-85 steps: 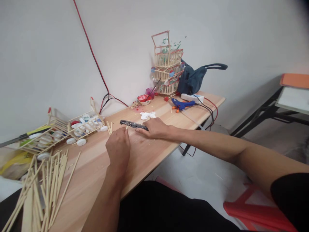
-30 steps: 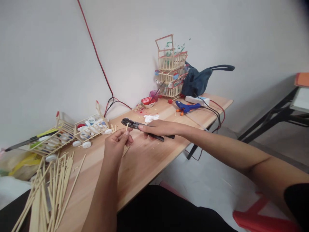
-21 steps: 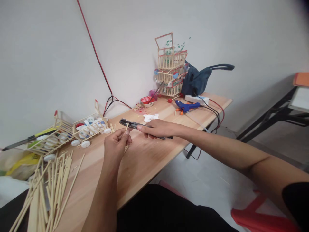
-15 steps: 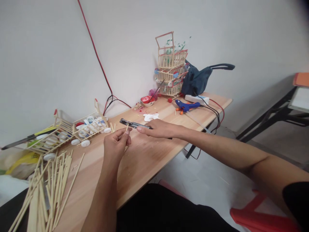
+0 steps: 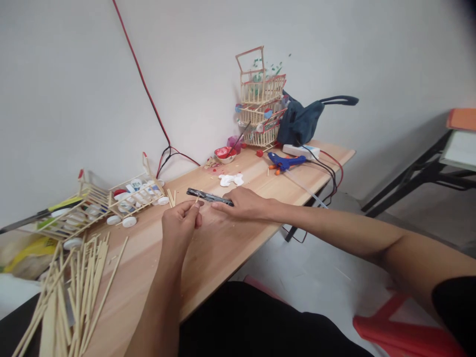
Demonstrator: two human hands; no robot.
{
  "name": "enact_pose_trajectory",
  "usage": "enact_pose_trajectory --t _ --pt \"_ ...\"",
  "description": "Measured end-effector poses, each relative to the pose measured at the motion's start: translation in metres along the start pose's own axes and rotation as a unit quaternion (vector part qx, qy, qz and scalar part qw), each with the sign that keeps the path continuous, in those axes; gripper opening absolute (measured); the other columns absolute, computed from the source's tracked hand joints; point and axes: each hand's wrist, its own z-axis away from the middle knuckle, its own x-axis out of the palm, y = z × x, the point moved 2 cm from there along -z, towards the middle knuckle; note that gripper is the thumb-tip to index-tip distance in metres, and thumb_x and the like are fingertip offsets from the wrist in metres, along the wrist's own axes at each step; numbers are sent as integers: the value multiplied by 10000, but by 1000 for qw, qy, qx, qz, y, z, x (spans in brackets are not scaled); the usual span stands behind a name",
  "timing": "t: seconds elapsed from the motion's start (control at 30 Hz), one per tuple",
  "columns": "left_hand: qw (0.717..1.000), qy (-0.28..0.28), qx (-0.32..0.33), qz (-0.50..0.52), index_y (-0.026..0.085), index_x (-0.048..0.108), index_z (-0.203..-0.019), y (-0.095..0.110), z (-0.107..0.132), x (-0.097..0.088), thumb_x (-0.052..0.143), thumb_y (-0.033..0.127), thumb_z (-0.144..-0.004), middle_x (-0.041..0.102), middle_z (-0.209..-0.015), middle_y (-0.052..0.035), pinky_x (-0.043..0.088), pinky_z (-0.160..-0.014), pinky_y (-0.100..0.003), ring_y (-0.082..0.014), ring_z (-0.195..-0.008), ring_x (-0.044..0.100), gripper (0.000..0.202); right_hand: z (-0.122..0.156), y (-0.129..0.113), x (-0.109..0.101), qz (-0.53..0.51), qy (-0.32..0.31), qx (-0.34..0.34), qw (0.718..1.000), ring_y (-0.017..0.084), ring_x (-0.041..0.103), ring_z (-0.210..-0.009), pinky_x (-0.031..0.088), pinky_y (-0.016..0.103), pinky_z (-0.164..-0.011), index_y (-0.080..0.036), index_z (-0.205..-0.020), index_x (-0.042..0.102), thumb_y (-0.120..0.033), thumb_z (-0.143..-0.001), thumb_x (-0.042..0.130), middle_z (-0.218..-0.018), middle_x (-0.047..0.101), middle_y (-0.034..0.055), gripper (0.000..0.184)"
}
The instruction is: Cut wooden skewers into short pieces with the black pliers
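My left hand pinches a short wooden stick upright between thumb and fingers, just above the wooden table. My right hand lies low over the table and grips the handles of black pliers, whose jaws point left toward the stick's tip. The two hands are almost touching.
A pile of long bamboo sticks lies at the near left. Stick-built carts with white bottle caps stand by the wall. Farther back are stacked stick baskets, a red paint bowl, a blue glue gun, a dark bag and red-black cables.
My right hand lifted the pliers off the table toward the stick, then lowered them back near the tabletop. My left hand kept the short stick pinched throughout.
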Motion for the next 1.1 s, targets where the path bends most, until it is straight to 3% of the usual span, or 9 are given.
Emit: enact_pose_trajectory --t 0.13,0.23,0.33,0.43,0.7,0.83,1.1 --pt "1000 0 -9 13 157 667 -818 -1 -1 3 534 364 -825 494 -460 43 317 -466 -222 -100 -438 418 246 -2 0 2 62 37 -1 997 203 579 -687 301 271 -575 -146 -804 676 -731 -870 240 -766 678 114 732" --pt "999 38 -4 15 162 645 -879 1 -1 3 575 377 -807 586 -552 19 366 -495 -220 -115 -493 501 237 -2 -4 -1 105 55 10 993 241 615 -770 334 284 -619 -152 -856 685 -734 -865 252 -825 694 137 726" --pt "996 92 14 -8 167 651 -804 5 0 1 614 387 -781 658 -672 -23 411 -539 -229 -130 -565 553 223 -1 -10 -6 136 66 9 988 260 624 -781 346 298 -633 -152 -875 677 -756 -849 248 -839 694 152 741" --pt "993 117 27 4 170 646 -705 9 1 -2 614 342 -779 638 -638 -16 411 -538 -230 -120 -538 523 190 1 -15 -11 134 66 2 989 258 621 -774 340 297 -629 -160 -890 658 -760 -845 254 -848 691 143 725" --pt "981 21 27 193 164 599 -703 6 -1 0 639 310 -777 581 -639 5 428 -568 -222 -102 -574 514 169 2 -6 -23 90 66 -70 991 218 566 -808 305 282 -650 -154 -944 582 -689 -877 334 -925 656 109 594" --pt "976 -9 37 214 167 593 -713 6 -1 2 635 287 -795 578 -658 9 421 -583 -222 -98 -593 512 151 6 -2 -27 103 104 -104 984 229 544 -853 301 292 -673 -156 -955 560 -672 -870 371 -945 635 112 556" --pt "974 -15 45 220 167 611 -746 10 0 3 629 296 -800 580 -660 4 411 -580 -229 -104 -592 505 141 9 0 -28 98 117 -103 983 230 532 -834 287 294 -661 -159 -953 551 -691 -859 366 -937 632 117 571"
